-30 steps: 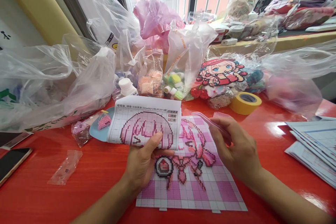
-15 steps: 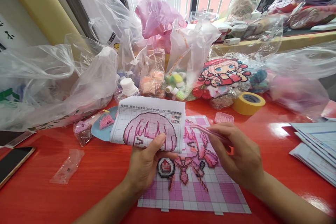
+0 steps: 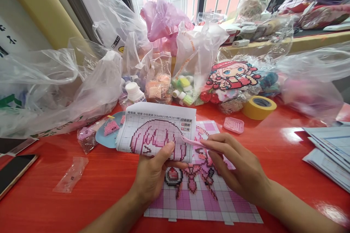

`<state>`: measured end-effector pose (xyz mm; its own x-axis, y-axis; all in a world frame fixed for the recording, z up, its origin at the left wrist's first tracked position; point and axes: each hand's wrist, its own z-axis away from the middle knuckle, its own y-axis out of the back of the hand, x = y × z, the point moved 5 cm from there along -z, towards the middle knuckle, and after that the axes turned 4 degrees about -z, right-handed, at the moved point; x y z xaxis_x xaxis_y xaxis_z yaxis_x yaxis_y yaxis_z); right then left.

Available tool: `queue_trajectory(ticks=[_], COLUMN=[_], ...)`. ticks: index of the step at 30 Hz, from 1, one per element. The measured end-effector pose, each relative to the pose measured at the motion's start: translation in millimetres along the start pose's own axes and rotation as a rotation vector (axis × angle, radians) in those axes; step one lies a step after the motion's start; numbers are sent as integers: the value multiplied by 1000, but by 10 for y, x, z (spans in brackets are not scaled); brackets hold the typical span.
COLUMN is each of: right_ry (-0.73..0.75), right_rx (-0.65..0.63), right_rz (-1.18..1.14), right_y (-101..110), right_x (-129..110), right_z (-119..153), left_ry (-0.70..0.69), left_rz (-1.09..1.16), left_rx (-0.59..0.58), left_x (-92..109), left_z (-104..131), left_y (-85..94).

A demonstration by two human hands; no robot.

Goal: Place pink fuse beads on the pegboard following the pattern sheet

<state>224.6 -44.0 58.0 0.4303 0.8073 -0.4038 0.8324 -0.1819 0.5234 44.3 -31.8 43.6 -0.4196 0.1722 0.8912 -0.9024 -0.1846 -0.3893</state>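
Note:
My left hand (image 3: 155, 171) grips a folded paper bead pattern (image 3: 161, 125), thumb on its printed face, which shows a pink-haired character on a grid. Pink tweezers (image 3: 195, 142) are pinched in my right hand (image 3: 237, 165), their tip at the pattern's right side; whether it touches the paper I cannot tell. Beneath both hands lies a pink-and-white checked pegboard (image 3: 188, 207) with a partly visible bead design (image 3: 193, 180) in pinks, dark outlines and a round cake motif. The paper and my right hand hide much of the design's upper part.
Behind the paper is a blue dish (image 3: 102, 136) with pink beads. A small pink tray (image 3: 233, 125) and a yellow tape roll (image 3: 259, 107) sit to the right. Plastic bags (image 3: 199, 43) line the back. A phone (image 3: 16, 174) lies left, papers (image 3: 328, 153) right.
My right hand has moved left, bringing the tweezers' tip from above the pegboard to the pattern's right side. The small pink tray is now fully uncovered. My left hand still holds the paper.

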Motion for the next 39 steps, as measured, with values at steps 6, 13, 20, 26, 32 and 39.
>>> queue_trajectory(ticks=[6,13,20,26,32,39], right_ry=[20,18,32,37,46,57], right_rx=[11,-31,-37,-36,-26,-9], right_rz=[-23,-19,-3,6,1,18], right_y=[-11,-39,-43,-39,-25,-18], right_x=[-1,3,2,-5,1,11], right_z=[4,31,31,25,17,22], left_ry=[2,-25,-24,-13,-25,-25], left_rz=[-8,-32,-39,-20,-30,-38], left_rx=[-18,-32,-42,-43,-31,-41], left_x=[-21,-49,-57,-62,-63,-50], left_z=[-13,-19,-25,-19,-30,-18], left_y=[26,57,62,55,60,55])
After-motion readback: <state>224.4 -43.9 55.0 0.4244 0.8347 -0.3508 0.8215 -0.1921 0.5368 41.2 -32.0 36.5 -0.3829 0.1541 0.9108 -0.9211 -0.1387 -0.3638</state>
